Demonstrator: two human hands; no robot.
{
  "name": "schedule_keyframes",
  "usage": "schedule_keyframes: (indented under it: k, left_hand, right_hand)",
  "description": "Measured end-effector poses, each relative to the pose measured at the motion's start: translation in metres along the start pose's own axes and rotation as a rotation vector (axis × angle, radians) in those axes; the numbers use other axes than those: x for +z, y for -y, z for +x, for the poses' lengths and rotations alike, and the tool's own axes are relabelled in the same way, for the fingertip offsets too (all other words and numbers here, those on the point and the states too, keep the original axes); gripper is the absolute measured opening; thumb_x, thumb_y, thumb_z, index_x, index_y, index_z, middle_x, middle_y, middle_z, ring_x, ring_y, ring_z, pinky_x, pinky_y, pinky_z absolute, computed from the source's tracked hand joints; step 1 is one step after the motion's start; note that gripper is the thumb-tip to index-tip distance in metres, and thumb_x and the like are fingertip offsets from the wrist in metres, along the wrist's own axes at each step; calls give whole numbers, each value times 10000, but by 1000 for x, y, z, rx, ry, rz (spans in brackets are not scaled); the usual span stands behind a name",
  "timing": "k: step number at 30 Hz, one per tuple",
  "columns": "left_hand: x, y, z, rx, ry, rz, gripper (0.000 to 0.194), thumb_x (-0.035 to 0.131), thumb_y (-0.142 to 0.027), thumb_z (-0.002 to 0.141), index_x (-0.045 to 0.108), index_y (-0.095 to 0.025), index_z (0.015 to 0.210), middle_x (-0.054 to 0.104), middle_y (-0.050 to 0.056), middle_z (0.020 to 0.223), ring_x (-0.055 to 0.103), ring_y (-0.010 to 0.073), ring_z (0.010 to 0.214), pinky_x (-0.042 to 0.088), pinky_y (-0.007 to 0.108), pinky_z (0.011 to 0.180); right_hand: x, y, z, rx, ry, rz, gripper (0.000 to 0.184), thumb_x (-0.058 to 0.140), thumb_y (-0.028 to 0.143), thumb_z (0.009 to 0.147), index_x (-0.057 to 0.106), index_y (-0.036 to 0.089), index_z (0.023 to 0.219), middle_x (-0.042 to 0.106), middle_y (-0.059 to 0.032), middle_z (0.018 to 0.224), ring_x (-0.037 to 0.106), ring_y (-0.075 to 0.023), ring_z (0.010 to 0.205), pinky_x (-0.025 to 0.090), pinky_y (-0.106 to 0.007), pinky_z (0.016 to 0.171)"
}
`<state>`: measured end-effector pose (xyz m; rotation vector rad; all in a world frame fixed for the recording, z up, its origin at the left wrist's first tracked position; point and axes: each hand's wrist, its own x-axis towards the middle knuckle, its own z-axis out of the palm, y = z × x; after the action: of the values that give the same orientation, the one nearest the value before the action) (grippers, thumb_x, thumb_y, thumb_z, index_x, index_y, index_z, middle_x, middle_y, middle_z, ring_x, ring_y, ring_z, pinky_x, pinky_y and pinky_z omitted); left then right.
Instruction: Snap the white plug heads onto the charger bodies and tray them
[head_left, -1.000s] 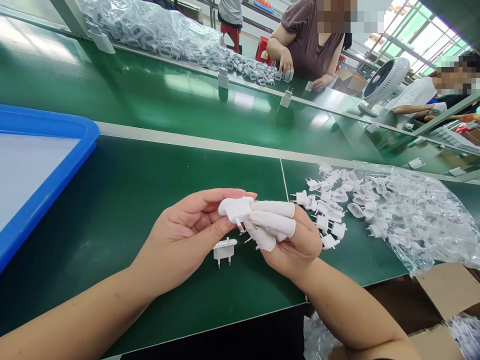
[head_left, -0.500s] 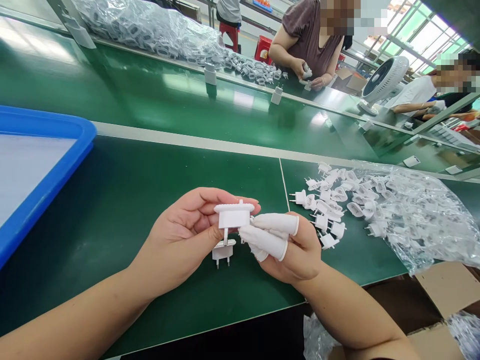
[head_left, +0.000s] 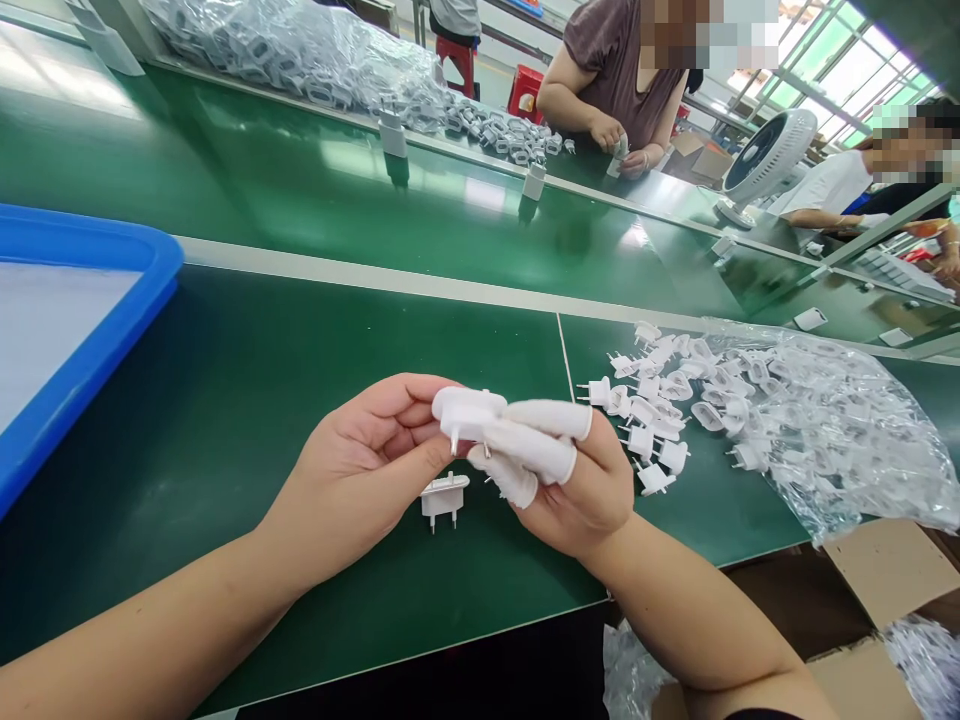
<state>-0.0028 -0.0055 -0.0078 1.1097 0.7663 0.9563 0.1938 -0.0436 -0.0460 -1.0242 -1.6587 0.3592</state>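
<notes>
L hand (head_left: 367, 450): bare; thumb and fingers closed on L end of white plug (head_left: 469, 410).
R hand (head_left: 574, 475): white finger cots (head_left: 551, 422) on several digits; fingers bunched, gripping R end of same plug; a small pin tip shows under them, so poss. 2nd piece, can't tell.
White plug: held btwn both hands, above green bench (head_left: 300, 340), pins pointing down.
Handling (est.): prob. light, stiff moulded plastic; smooth, so maybe a bit slippery; body sturdy, pins likeliest part to bend.
Best hold: ends of the broad body, thumb vs. fingers; keep pressure off pins.
Arm pose: L forearm (head_left: 187, 575) enters from lower L, R forearm (head_left: 697, 605) from lower R; hands meet approx. centre, palms facing inward.
Spare plug (head_left: 445, 496): on bench near L thumb, partly hidden, pins twd. wearer.
Loose plugs (head_left: 641, 410): heaped to R, next to clear bag (head_left: 847, 430) w/ more inside.
Blue tray (head_left: 154, 250): far L, well apart from hands.
</notes>
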Motion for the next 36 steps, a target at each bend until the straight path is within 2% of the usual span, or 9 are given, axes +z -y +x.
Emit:
schedule_keyframes:
  k: [4, 9, 12, 14, 20, 24, 27, 31, 36]
  left_hand:
    - [-4, -6, 6, -11, -6, 241, 477, 988, -575, 825, 862, -267, 1167, 861, 77, 1064, 814, 289, 935, 701, 332, 825]
    - [-36, -7, 11, -48, 222, 868, 742, 1006, -690, 639, 839, -322, 1261, 775, 81, 1283, 707, 323, 1005, 637, 385, 813]
    - [-47, 0, 13, -75, 422, 1019, 416, 932, -564, 717, 843, -301, 1027, 773, 83, 1234, 708, 348, 1067, 606, 393, 830]
    - [-47, 2, 14, -140, 424, 1035, 255, 848, -501, 779, 820, -292, 924, 793, 72, 1090, 725, 328, 961, 577, 376, 740]
    - [-29, -16, 17, -248, 110, 430, 423, 960, -540, 809, 858, -266, 1116, 861, 59, 1108, 808, 271, 967, 686, 300, 820]
    - [-18, -27, 20, -350, -28, -107, 322, 933, -341, 885, 882, -214, 1177, 871, 109, 1141, 844, 260, 968, 742, 283, 814]
    - [-11, -31, 23, -488, -58, -312, 190, 741, -165, 984, 894, -149, 1096, 868, 154, 1020, 850, 258, 866, 753, 293, 728]
    - [-3, -36, 27, -596, -112, -420, 347, 548, -89, 1053, 867, -102, 917, 822, 158, 838, 802, 220, 672, 724, 269, 606]
    - [0, -39, 28, -622, -109, -373, 444, 439, -92, 1084, 857, -89, 933, 766, 167, 731, 748, 212, 597, 684, 253, 537]
  right_hand:
    - [-2, 13, 21, -127, -130, 22, 302, 851, 144, 981, 881, 363, 1187, 835, -43, 1129, 816, -207, 960, 720, -362, 828]
    - [-4, 5, 35, 482, -330, 383, 55, 875, 332, 949, 850, 299, 986, 774, 22, 916, 634, -93, 670, 568, -247, 621]
    - [-8, 0, 42, 789, -331, 644, 169, 912, 367, 871, 816, 278, 978, 721, 52, 822, 545, -59, 595, 423, -183, 495]
    - [-9, 0, 46, 923, -309, 759, 168, 901, 333, 864, 790, 264, 970, 726, 52, 821, 597, -69, 628, 425, -169, 490]
    - [-8, 4, 53, 1102, -305, 984, 29, 749, 214, 1002, 761, 239, 994, 809, 20, 917, 763, -109, 796, 622, -168, 632]
    - [-9, 2, 51, 1073, -177, 1100, 103, 831, 205, 948, 746, 217, 1003, 843, -20, 992, 829, -170, 981, 720, -260, 869]
    - [-10, 3, 48, 1021, -91, 1106, 230, 920, 218, 838, 749, 227, 991, 814, 12, 888, 796, -148, 832, 706, -242, 764]
    - [-10, 7, 44, 956, -11, 959, 297, 976, 320, 771, 787, 227, 981, 727, 50, 720, 619, -93, 579, 559, -193, 517]
    - [-7, 14, 41, 937, 62, 769, 456, 1048, 501, 707, 818, 223, 987, 749, 31, 753, 634, -109, 592, 510, -220, 496]
